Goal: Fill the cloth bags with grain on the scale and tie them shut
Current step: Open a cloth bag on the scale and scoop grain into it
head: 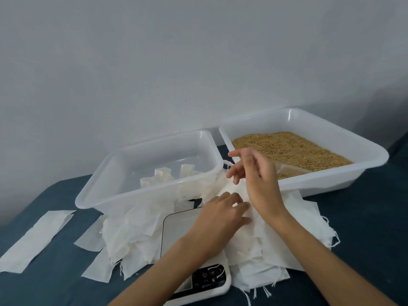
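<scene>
A small white cloth bag (229,190) stands bunched up at the far edge of the white digital scale (181,228). My left hand (223,215) grips the bag's lower part from the near side, fingers curled into the cloth. Just above the bag's neck, my right hand (254,173) has its thumb and forefinger raised and its other fingers curled, and a thin white drawstring (227,164) runs from those fingers. Behind it, the white tray (331,181) holds golden grain (304,149). Whether the bag's neck is drawn closed is hidden by my hands.
A clear plastic bin (106,191) at the back left holds a few tied bags (163,176). Loose empty cloth bags (132,230) lie heaped around the scale, and more (304,215) lie on the right. White strips (37,237) rest on the dark blue tabletop. A translucent scoop (291,170) sits in the grain tray.
</scene>
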Demonstrator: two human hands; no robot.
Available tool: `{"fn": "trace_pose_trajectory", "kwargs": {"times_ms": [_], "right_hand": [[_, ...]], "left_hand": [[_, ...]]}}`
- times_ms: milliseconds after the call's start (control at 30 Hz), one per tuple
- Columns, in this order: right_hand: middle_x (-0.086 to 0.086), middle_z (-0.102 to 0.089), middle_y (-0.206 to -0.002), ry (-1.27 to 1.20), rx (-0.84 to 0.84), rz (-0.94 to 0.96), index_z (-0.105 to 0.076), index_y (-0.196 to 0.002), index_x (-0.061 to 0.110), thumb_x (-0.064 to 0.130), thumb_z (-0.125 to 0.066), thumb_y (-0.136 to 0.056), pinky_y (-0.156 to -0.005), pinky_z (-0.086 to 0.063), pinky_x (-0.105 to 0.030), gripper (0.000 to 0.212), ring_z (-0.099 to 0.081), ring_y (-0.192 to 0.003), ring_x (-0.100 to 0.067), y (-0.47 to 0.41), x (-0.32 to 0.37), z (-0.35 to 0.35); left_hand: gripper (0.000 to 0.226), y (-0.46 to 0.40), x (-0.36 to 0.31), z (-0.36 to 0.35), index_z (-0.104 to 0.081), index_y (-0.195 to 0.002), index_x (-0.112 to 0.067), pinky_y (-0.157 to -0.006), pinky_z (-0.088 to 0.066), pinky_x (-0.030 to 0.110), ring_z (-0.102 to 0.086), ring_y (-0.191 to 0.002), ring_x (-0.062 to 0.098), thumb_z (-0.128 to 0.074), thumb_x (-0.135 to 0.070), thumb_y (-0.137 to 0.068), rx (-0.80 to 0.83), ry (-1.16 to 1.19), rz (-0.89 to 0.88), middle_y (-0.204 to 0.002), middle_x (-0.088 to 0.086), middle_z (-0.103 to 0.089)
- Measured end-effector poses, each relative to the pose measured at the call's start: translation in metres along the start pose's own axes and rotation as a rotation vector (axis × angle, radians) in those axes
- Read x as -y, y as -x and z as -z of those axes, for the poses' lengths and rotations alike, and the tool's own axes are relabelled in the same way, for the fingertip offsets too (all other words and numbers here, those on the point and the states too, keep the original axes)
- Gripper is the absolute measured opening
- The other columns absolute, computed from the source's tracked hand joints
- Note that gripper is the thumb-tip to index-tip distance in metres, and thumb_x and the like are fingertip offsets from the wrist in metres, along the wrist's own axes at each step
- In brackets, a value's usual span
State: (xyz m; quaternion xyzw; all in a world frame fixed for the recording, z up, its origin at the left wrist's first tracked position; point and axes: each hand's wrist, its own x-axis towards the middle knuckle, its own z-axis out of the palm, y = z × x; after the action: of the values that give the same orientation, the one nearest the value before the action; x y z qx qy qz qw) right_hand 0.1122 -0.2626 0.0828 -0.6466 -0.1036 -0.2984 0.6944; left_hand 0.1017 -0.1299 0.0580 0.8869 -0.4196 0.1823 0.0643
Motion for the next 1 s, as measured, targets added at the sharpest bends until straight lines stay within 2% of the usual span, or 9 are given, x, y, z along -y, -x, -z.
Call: {"fn": "trace_pose_trajectory", "kwargs": {"times_ms": [133,300,400,500,600,667,767,900,1000], "right_hand": [[-0.008,-0.069,-0.068,-0.003,-0.005,0.001,-0.067,-0.102,0.013,0.028,-0.04,-0.11,-0.065,-0.053,-0.033,0.032,-0.06,-0.059,-0.023,0.0,0.001,0.001],[-0.009,-0.07,-0.068,0.004,-0.022,0.026,-0.066,-0.102,0.01,0.026,-0.039,-0.11,-0.064,-0.053,-0.035,0.032,-0.059,-0.058,-0.024,0.0,0.003,0.002],[-0.007,-0.07,-0.071,0.018,-0.045,0.048,-0.066,-0.101,0.01,0.025,-0.04,-0.11,-0.066,-0.053,-0.036,0.031,-0.06,-0.061,-0.022,-0.001,0.003,0.003],[0.003,-0.072,-0.086,0.09,0.011,0.078,-0.067,-0.104,0.019,0.029,-0.047,-0.107,-0.074,-0.055,-0.03,0.023,-0.067,-0.08,-0.011,0.001,0.001,0.003],[0.011,-0.072,-0.106,0.109,0.18,0.027,-0.069,-0.111,0.026,0.029,-0.06,-0.101,-0.084,-0.053,-0.021,0.014,-0.068,-0.104,-0.009,0.006,-0.003,-0.004],[0.011,-0.071,-0.115,0.029,0.313,-0.087,-0.067,-0.119,0.026,0.026,-0.068,-0.096,-0.091,-0.052,-0.022,0.023,-0.067,-0.109,-0.009,0.009,-0.008,-0.009],[0.006,-0.072,-0.117,-0.008,0.506,-0.29,-0.065,-0.126,0.02,0.027,-0.074,-0.091,-0.094,-0.055,-0.03,0.037,-0.067,-0.11,-0.011,0.013,-0.014,-0.013],[-0.013,-0.076,-0.094,-0.102,0.562,-0.463,-0.071,-0.109,0.003,0.011,-0.073,-0.091,-0.075,-0.062,-0.035,0.019,-0.074,-0.082,-0.024,0.017,-0.018,-0.012],[-0.015,-0.075,-0.085,-0.121,0.547,-0.487,-0.073,-0.097,0.002,0.006,-0.072,-0.091,-0.071,-0.061,-0.032,0.008,-0.072,-0.073,-0.025,0.017,-0.019,-0.012]], "left_hand": [[0.031,0.001,0.004,-0.003,-0.076,-0.109,-0.016,-0.065,-0.05,0.032,-0.065,-0.08,0.025,-0.083,-0.036,-0.086,-0.045,-0.049,-0.106,-0.101,0.003,-0.073],[0.025,0.0,0.007,-0.014,-0.077,-0.102,-0.012,-0.057,-0.047,0.031,-0.061,-0.073,0.024,-0.082,0.0,-0.081,-0.231,-0.09,-0.131,-0.098,0.004,-0.072],[0.007,0.001,0.01,-0.007,-0.076,-0.097,-0.009,-0.066,-0.05,0.033,-0.061,-0.077,0.019,-0.069,-0.007,-0.096,-0.32,0.335,0.138,-0.091,0.003,-0.069],[0.02,0.01,0.027,0.003,-0.069,-0.084,-0.015,-0.069,-0.046,0.023,-0.056,-0.07,0.008,-0.064,-0.011,-0.102,-0.437,0.823,0.5,-0.079,-0.007,-0.067],[0.023,0.027,0.043,0.008,-0.067,-0.091,-0.002,-0.073,-0.055,0.031,-0.062,-0.077,0.019,-0.063,-0.021,-0.102,-0.508,1.336,0.654,-0.085,0.006,-0.07],[0.028,0.039,0.048,0.007,-0.069,-0.099,0.001,-0.08,-0.06,0.033,-0.069,-0.088,0.025,-0.064,-0.027,-0.097,-0.52,1.573,0.712,-0.096,0.015,-0.072],[0.031,0.048,0.053,0.004,-0.066,-0.112,0.006,-0.085,-0.062,0.035,-0.072,-0.097,0.03,-0.064,-0.02,-0.095,-0.545,1.733,0.733,-0.107,0.023,-0.072],[0.031,0.051,0.06,0.006,-0.063,-0.113,0.006,-0.079,-0.062,0.032,-0.074,-0.093,0.025,-0.064,-0.019,-0.094,-0.663,1.715,0.809,-0.103,0.018,-0.074],[0.02,0.056,0.062,0.008,-0.063,-0.101,-0.001,-0.074,-0.062,0.03,-0.074,-0.089,0.022,-0.067,-0.019,-0.092,-0.737,1.675,0.865,-0.097,0.012,-0.076]]}}
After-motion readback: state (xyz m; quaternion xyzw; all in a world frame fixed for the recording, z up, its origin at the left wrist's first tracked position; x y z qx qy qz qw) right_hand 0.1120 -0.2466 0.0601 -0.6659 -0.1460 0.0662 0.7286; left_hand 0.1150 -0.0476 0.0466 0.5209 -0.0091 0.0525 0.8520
